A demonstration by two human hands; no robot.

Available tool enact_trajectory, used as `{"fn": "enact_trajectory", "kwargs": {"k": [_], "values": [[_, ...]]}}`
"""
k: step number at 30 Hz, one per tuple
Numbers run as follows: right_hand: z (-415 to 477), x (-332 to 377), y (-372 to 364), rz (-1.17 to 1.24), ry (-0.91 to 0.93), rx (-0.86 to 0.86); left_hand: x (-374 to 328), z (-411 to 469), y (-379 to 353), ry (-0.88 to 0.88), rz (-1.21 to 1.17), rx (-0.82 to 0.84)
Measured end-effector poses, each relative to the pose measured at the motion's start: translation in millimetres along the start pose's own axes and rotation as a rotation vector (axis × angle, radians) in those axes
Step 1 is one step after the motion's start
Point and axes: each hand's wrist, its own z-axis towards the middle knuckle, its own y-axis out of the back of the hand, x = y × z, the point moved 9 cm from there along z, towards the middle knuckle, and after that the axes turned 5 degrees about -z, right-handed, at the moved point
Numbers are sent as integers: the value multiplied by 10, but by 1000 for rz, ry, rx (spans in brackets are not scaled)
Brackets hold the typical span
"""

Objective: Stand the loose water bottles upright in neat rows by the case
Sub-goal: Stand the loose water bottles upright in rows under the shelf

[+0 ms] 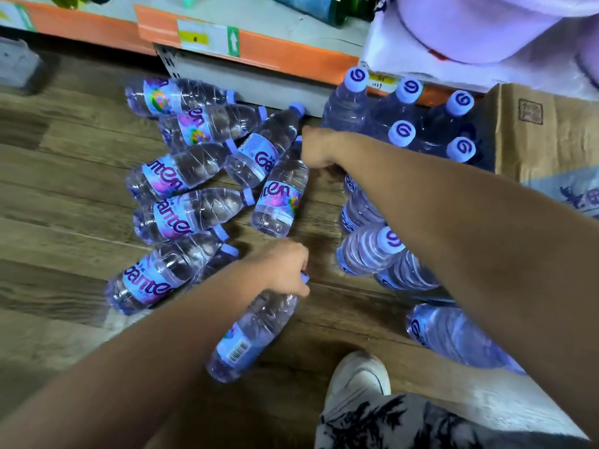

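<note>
While loose bottles [181,215] lie heaped on the floor [48,196] at left, the left hand [287,270] grips a barcode-labelled bottle [252,335] by its neck. The right hand [316,153] curls at another bottle's cap [298,140], fingers hidden, grasp unclear. Its forearm [437,196] covers part of the upright bottles [402,132] beside the cardboard case [534,137].

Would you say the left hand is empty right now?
No, the left hand grips a water bottle by its neck, just below the cap.
</note>
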Motion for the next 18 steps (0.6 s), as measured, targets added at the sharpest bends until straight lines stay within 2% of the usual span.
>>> {"fn": "enact_trajectory", "kwargs": {"k": [8, 14, 18], "values": [[406, 108, -122, 18, 32, 34, 237, -40, 581, -10, -113, -154], [489, 128, -199, 196, -33, 15, 170, -116, 617, -60, -66, -175], [421, -9, -134, 365, -144, -30, 142, -150, 609, -104, -32, -161]]}}
